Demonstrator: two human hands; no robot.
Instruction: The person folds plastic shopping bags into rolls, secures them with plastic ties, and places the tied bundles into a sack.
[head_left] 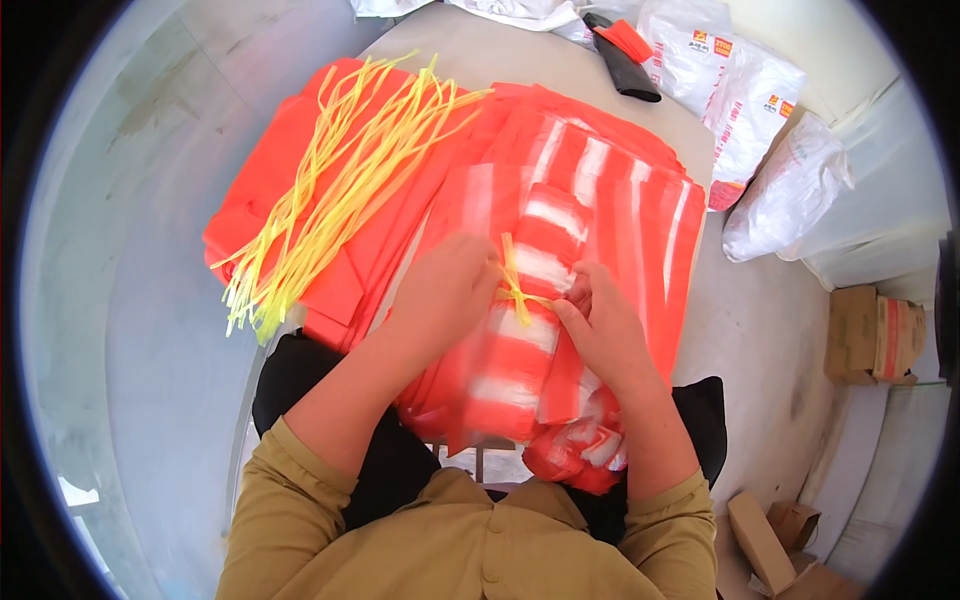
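Observation:
A folded bundle of red-and-white striped plastic sheeting (543, 268) lies lengthwise in front of me, on top of wider striped sheets (640, 240). A thin yellow strip (516, 293) crosses the bundle's middle, with a knot or crossing on top and loose ends sticking out. At its left side, my left hand (447, 290) is closed with the fingertips at the strip. My right hand (607, 325) pinches the strip's right end between thumb and fingers. The underside of the bundle is hidden.
Many loose yellow strips (345, 195) lie across folded red sheets (262, 180) on the left. A crumpled striped piece (578, 445) rests near my lap. White printed sacks (752, 115), a black roll (628, 70) and cardboard boxes (866, 335) stand toward the right.

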